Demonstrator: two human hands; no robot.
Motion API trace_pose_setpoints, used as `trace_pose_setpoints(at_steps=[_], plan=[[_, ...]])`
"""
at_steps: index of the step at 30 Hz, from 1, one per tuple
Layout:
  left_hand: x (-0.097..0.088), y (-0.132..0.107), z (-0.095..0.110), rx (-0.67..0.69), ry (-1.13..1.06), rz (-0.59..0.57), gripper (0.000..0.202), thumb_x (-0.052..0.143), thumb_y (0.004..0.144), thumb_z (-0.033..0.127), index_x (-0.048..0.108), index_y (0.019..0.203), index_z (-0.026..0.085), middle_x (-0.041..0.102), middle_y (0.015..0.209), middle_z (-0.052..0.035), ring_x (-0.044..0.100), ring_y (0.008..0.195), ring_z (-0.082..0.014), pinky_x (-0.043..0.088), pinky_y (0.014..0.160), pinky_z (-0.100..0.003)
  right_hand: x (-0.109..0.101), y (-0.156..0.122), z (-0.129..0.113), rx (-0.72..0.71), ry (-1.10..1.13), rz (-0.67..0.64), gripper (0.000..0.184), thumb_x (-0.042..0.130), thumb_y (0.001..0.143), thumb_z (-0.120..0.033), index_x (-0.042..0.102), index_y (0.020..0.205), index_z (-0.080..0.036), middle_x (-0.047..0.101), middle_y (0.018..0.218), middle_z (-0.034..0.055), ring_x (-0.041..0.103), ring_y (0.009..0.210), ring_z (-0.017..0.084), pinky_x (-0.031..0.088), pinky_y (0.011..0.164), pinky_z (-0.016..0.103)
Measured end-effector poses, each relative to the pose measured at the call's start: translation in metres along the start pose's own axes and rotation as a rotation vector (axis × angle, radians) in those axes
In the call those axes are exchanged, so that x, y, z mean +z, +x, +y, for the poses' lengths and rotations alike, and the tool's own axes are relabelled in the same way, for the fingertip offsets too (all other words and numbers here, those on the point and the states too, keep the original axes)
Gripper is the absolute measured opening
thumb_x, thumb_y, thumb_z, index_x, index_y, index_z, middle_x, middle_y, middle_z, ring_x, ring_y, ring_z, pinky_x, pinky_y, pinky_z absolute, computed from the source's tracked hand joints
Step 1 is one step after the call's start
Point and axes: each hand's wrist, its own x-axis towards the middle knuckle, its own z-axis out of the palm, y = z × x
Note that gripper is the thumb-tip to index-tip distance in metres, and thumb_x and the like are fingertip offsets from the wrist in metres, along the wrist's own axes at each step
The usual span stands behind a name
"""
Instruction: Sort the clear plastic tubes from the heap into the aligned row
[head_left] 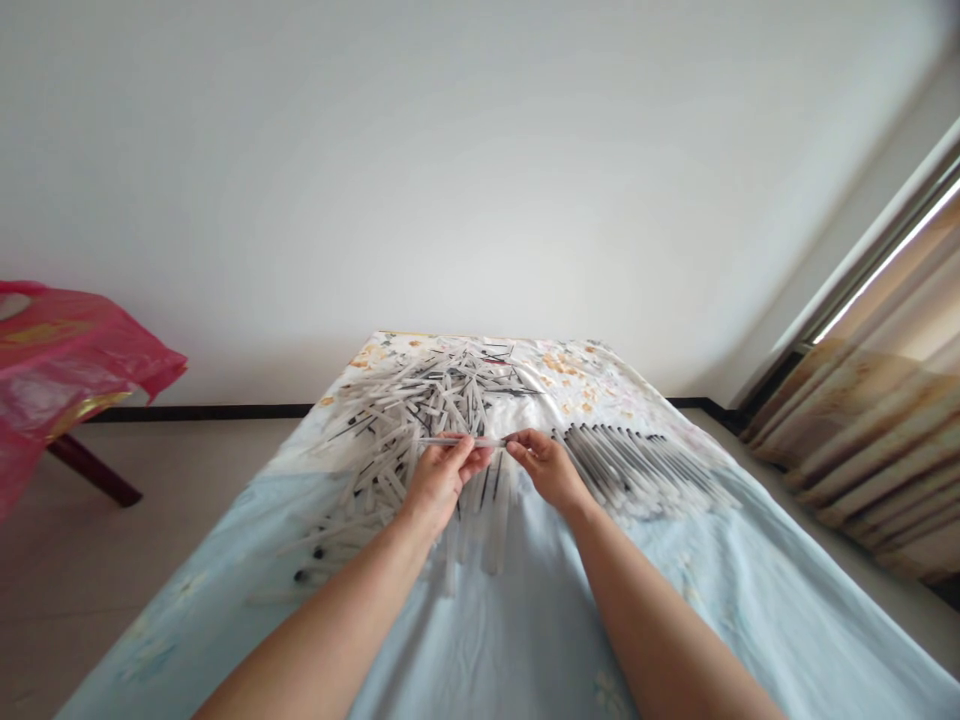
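Note:
A slim translucent pen [487,442] with a dark right end lies level between my two hands, above the table. My left hand [444,478] is closed round its left and middle part, thumb on top. The fingers of my right hand [551,468] pinch the dark end. Below and beyond my left hand spreads a loose heap of pen parts [450,390], pale tubes mixed with thin dark sticks. Just right of my right hand, many similar pens [637,465] lie side by side in a row, dark ends pointing away from me.
A blue cloth [517,640] and a white floral cloth [577,370] cover the table, whose far edge stands near a white wall. To the left, a pink plastic sheet or bag [75,350] lies over dark-legged furniture. A curtain [877,440] hangs at the right.

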Motion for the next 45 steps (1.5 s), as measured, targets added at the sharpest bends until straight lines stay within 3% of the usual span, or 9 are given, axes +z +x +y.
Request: trace_pose_setpoints(at_steps=[7,11,15,18,23,30,38,41,45], plan=[[-0.001,0.0,0.007,-0.015,0.005,-0.093,0.018,0.066,0.066,0.024,0.056,0.075,0.012,0.068,0.081,-0.0081,0.063,0.079,-0.0177,0.047,0.079,-0.034,0.004,-0.003,-0.008,-0.043,-0.179,0.022,0.037,0.034,0.084,-0.045,0.057,0.075,-0.017,0.059,0.072,0.0025,0.052,0.069,0.015,0.039,0.065,0.026],[-0.008,0.006,0.02,-0.002,0.015,-0.001,0.019,0.066,0.065,0.025,0.056,0.075,0.012,0.068,0.076,-0.008,0.064,0.074,-0.0179,0.049,0.071,-0.031,0.014,-0.007,-0.007,-0.052,-0.227,0.041,0.034,0.034,0.085,-0.041,0.059,0.083,-0.018,0.061,0.078,0.0049,0.053,0.074,0.017,0.038,0.069,0.028],[-0.013,0.01,0.027,0.035,0.009,0.079,0.021,0.068,0.062,0.026,0.057,0.074,0.012,0.068,0.071,-0.0068,0.064,0.071,-0.0175,0.049,0.066,-0.028,0.036,-0.02,-0.018,-0.242,-0.438,-0.204,0.02,0.048,0.082,-0.032,0.061,0.094,-0.024,0.061,0.091,0.0042,0.049,0.089,0.019,0.034,0.078,0.032],[-0.013,0.01,0.024,0.047,0.025,0.122,0.022,0.068,0.061,0.027,0.056,0.073,0.012,0.067,0.067,-0.0062,0.064,0.07,-0.0181,0.049,0.063,-0.028,0.057,-0.031,-0.029,-0.39,-0.598,-0.354,0.025,0.053,0.079,-0.029,0.056,0.104,-0.028,0.056,0.105,0.0028,0.043,0.098,0.019,0.029,0.083,0.034],[-0.01,0.009,0.022,0.04,0.05,0.126,0.022,0.068,0.062,0.028,0.055,0.072,0.012,0.067,0.067,-0.0064,0.064,0.069,-0.0185,0.049,0.062,-0.029,0.075,-0.035,-0.029,-0.398,-0.723,-0.422,0.034,0.058,0.075,-0.026,0.053,0.108,-0.026,0.054,0.104,0.0037,0.042,0.094,0.021,0.029,0.079,0.033],[-0.009,0.007,0.021,0.054,0.063,0.091,0.023,0.067,0.063,0.028,0.055,0.074,0.012,0.067,0.07,-0.0076,0.064,0.071,-0.0185,0.05,0.061,-0.027,0.058,-0.028,-0.019,-0.333,-0.77,-0.377,0.032,0.054,0.078,-0.019,0.055,0.107,-0.031,0.058,0.089,0.002,0.043,0.088,0.02,0.027,0.076,0.033],[-0.009,0.006,0.019,0.025,0.038,0.09,0.022,0.068,0.062,0.027,0.056,0.073,0.011,0.068,0.07,-0.008,0.064,0.068,-0.0179,0.051,0.061,-0.027,0.017,-0.021,-0.023,-0.234,-0.774,-0.396,0.043,0.049,0.078,-0.014,0.047,0.119,-0.028,0.055,0.092,0.0063,0.045,0.089,0.02,0.031,0.077,0.034],[-0.012,0.008,0.017,0.003,0.001,0.124,0.02,0.068,0.062,0.023,0.057,0.074,0.011,0.068,0.067,-0.0068,0.064,0.067,-0.0172,0.051,0.061,-0.026,0.001,-0.016,-0.023,-0.2,-0.574,-0.327,0.028,0.046,0.081,-0.02,0.058,0.104,-0.027,0.056,0.089,0.0052,0.048,0.086,0.018,0.033,0.076,0.032],[-0.014,0.011,0.013,-0.031,-0.031,0.176,0.017,0.067,0.062,0.018,0.056,0.073,0.011,0.067,0.064,-0.0058,0.065,0.067,-0.0171,0.051,0.061,-0.025,-0.006,-0.006,-0.01,0.006,-0.061,-0.058,0.021,0.055,0.074,-0.033,0.058,0.09,-0.019,0.059,0.076,0.0019,0.052,0.069,0.014,0.038,0.065,0.027]])
